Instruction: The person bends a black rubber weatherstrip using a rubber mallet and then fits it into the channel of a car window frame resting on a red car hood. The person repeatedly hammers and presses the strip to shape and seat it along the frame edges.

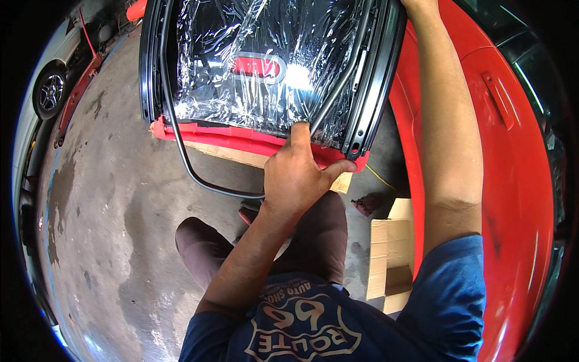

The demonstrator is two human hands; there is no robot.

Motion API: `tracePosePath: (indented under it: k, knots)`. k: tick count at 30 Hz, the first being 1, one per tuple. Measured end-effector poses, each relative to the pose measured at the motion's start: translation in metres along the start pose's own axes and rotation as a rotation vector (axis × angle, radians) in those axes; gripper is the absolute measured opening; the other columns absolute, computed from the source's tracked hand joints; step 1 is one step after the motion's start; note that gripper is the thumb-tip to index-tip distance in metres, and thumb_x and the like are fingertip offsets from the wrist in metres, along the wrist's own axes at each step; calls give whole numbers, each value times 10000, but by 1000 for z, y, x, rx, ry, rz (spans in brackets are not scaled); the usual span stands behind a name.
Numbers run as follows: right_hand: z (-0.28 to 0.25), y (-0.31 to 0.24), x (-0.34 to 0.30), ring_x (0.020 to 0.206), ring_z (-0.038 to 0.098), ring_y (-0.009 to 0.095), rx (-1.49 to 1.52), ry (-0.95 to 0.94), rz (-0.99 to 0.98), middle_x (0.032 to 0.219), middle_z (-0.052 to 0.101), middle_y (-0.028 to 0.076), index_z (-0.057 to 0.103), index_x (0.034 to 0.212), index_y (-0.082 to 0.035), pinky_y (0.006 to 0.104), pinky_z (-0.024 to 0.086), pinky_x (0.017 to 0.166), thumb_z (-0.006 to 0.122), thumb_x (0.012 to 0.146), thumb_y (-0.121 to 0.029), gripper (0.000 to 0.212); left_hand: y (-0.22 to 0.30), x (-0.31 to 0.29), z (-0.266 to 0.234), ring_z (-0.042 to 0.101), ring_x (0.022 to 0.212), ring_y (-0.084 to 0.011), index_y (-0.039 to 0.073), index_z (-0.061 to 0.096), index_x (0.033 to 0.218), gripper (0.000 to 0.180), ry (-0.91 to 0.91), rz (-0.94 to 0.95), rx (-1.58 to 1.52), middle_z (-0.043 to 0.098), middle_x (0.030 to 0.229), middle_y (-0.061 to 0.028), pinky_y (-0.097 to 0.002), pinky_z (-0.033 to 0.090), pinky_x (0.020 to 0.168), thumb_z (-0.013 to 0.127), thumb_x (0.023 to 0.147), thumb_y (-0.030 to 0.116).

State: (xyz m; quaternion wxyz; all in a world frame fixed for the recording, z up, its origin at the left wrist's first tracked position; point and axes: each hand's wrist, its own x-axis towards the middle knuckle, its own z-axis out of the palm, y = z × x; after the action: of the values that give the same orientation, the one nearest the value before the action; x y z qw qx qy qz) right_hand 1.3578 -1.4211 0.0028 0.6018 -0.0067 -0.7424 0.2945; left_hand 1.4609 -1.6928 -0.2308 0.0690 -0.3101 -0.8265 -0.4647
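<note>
In front of me is a large panel with a black frame, its dark face covered in wrinkled clear film point(211, 90); it looks like a sunroof unit. A black rubber strip point(192, 172) runs along the frame, hangs in a loop off the near left side and passes under my left hand point(295, 172). That hand is closed around the strip at the panel's near edge, index finger against the film and thumb on the red edge piece point(235, 134). My right hand point(420, 5) reaches the frame's far right corner; the picture's top cuts off its fingers.
A red car body point(506, 181) stands close on my right. An open cardboard box point(389, 253) sits on the floor beside it. Cardboard point(229, 154) shows beneath the panel. To the far left is a white car point(39, 90) beyond the stained concrete floor point(120, 181).
</note>
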Motion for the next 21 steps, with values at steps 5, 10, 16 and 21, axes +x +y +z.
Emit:
tracePosePath:
  k: [5,10,16,21]
  knots:
    - [-1,-5,-2,1008,653,212,-84,29,-31,1054,725,130,666,1139,-14,336,491,929,614,1007,-248,274,3,0,3,716,661,-374,-6,494,1071,832,42,31,77,681,732,-168,-446,565,567,893,654,593]
    - [-6,3,5,1105,632,224,-150,1,-21,1154,708,138,652,1194,-23,348,477,982,630,995,-254,306,2,2,3,725,668,-361,2,493,1051,814,25,20,16,684,735,-160,-449,573,591,836,698,651]
    - [-2,17,18,1241,615,214,-68,-36,59,1306,693,131,674,1332,-49,316,412,1089,655,975,-408,507,3,-1,-1,735,714,-380,-14,494,1045,775,19,-29,14,702,778,-189,-471,592,653,853,721,593]
    - [-7,18,24,1287,576,228,94,-133,151,1364,642,170,608,1376,32,315,386,1123,729,933,-433,654,4,-2,-1,731,727,-365,-1,520,999,727,103,10,12,689,779,-187,-460,588,657,867,719,572]
